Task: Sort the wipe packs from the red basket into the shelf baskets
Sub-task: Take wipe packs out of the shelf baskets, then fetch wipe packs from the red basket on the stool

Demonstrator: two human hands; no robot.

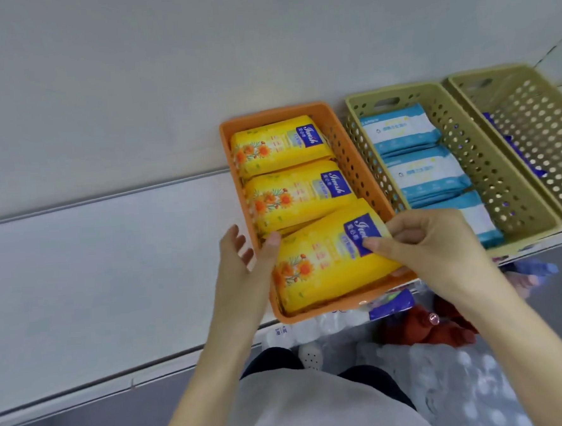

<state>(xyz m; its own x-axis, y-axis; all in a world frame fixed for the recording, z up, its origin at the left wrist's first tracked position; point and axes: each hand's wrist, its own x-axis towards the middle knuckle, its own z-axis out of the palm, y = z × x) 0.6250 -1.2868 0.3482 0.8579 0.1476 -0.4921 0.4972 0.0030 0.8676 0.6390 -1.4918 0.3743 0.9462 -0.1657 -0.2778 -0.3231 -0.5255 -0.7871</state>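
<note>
An orange shelf basket (232,130) holds three yellow wipe packs in a row. The nearest yellow pack (322,263) lies tilted at the basket's front. My right hand (429,246) grips its right end, thumb on the blue label and fingers curled over the edge. My left hand (243,264) is at the pack's left end, thumb touching its corner and the other fingers spread outside the basket wall. The red basket (425,332) shows only partly, below the shelf edge between my arms.
Right of the orange basket stands an olive basket (519,198) with blue-and-white wipe packs (425,174). A second olive basket (537,121) at the far right holds dark blue packs. The white shelf (96,273) stretches left. Plastic-wrapped goods lie on the floor below.
</note>
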